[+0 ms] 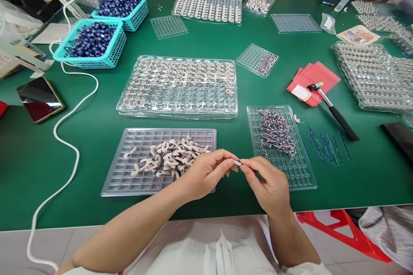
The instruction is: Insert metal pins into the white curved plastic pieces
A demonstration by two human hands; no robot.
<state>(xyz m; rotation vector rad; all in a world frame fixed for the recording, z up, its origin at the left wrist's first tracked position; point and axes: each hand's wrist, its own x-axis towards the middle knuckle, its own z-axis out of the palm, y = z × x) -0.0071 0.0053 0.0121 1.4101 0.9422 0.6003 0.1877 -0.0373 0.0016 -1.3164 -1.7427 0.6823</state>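
Tabletop (100, 114): green | floor (16, 253): pale tiles | grip: left hand (206, 174), right hand (270, 182) pinching white piece (237, 163)

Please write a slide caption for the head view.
Left hand and right hand hold a small white piece above a green table with trays.

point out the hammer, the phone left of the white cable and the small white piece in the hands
hammer (338, 116): head view, on its black handle
phone (40, 98): head view, on its dark screen
white piece (237, 163): head view, on its exposed upper side
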